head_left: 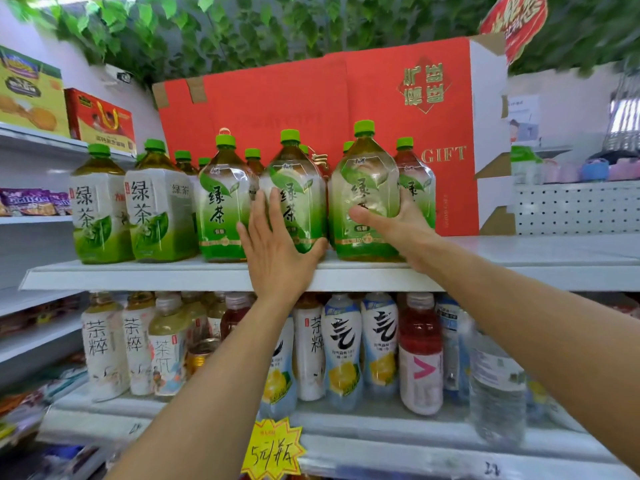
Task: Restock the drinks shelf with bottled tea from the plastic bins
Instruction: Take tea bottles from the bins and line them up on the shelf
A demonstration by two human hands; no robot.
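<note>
Nearest, two bare forearms reach up past the lower shelf of mixed drinks to the drinks shelf above. The left hand lies flat, fingers straight, against the front of the middle bottle, thumb hooked under its right corner; it looks like a steadying push to keep the row tight and square to the edge. The right hand wraps the end bottle, thumb across the label and fingers curled round the far side, a grip that suits sliding a heavy bottle back and turning its label forward. Both bottles stand upright on the shelf, touching or nearly so, in the front row of green tea. To the left stand three more front bottles, with further green caps behind. A red gift box backs the row and limits how deep bottles can go. The bins are not in view.
</note>
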